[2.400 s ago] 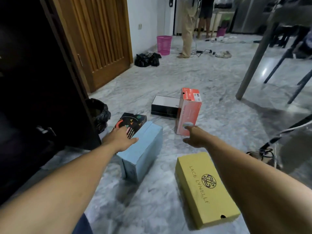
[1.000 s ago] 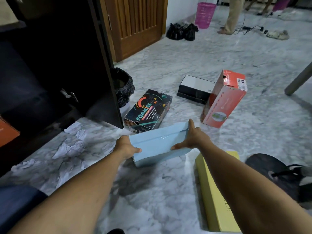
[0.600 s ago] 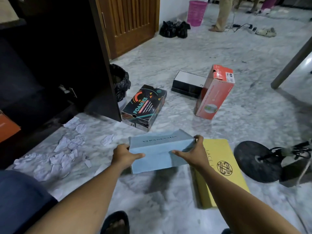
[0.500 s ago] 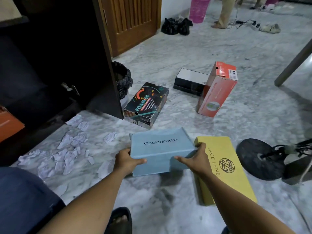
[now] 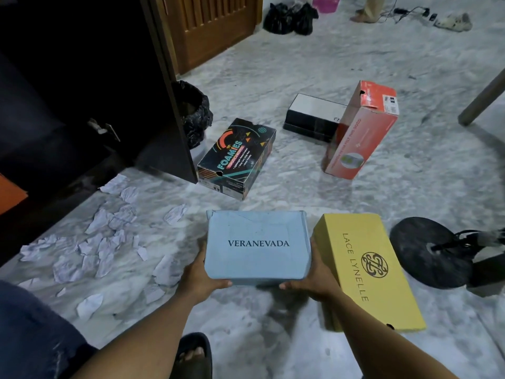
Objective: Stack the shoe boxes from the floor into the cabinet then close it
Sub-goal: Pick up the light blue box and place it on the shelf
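I hold a light blue shoe box (image 5: 257,250) marked VERANEVADA above the floor, lid facing me. My left hand (image 5: 200,277) grips its left end and my right hand (image 5: 314,280) grips its right end, fingers curled under the near edge. On the floor lie a yellow LACE LYNELLE box (image 5: 369,272) at my right, a black FOAMIES box (image 5: 237,157), a black and white box (image 5: 314,116), and a red box (image 5: 360,129) leaning upright. The dark open cabinet (image 5: 68,91) stands at the left, with its door (image 5: 166,77) swung out.
Torn white paper scraps (image 5: 101,242) litter the floor before the cabinet. A black bin bag (image 5: 194,110) sits behind the cabinet door. A black fan base (image 5: 429,253) lies at right, a table leg (image 5: 483,99) beyond it. An orange box (image 5: 11,192) shows inside the cabinet.
Both hands took hold of the blue box, lifted it off the floor and drew it toward me, turning its lid to face up at me.
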Demonstrator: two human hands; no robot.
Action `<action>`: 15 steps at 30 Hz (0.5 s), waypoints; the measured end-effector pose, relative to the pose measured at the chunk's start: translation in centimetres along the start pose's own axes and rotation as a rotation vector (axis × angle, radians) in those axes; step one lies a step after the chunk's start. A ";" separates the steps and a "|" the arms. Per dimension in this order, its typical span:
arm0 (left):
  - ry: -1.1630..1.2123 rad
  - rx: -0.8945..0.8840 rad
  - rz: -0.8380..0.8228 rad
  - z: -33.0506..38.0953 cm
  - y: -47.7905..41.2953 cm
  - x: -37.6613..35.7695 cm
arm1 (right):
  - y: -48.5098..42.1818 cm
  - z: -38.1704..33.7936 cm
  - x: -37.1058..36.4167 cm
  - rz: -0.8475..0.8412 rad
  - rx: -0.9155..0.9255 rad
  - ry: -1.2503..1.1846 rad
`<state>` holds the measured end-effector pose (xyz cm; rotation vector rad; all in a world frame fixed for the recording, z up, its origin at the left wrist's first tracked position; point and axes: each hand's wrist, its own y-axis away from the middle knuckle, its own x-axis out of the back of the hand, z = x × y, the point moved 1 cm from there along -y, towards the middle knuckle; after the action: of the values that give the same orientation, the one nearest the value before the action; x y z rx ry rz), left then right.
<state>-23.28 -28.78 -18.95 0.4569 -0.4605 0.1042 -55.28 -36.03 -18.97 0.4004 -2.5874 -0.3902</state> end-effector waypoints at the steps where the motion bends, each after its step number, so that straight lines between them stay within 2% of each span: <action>1: -0.007 -0.013 -0.002 0.4 -0.1 0.0 | 0.1 -0.1 0.0 0.009 0.000 -0.012; 9: -0.049 -0.152 0.149 4.0 2.0 2.7 | 3.2 -4.8 0.3 0.086 0.095 0.005; 15: -0.128 -0.234 0.394 7.5 7.7 11.7 | 5.0 -15.3 -2.1 0.080 0.268 0.100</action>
<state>-17.43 -25.31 -4.65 0.1386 -0.6769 0.3985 -46.85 -33.74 -5.29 0.3947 -2.5528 0.0059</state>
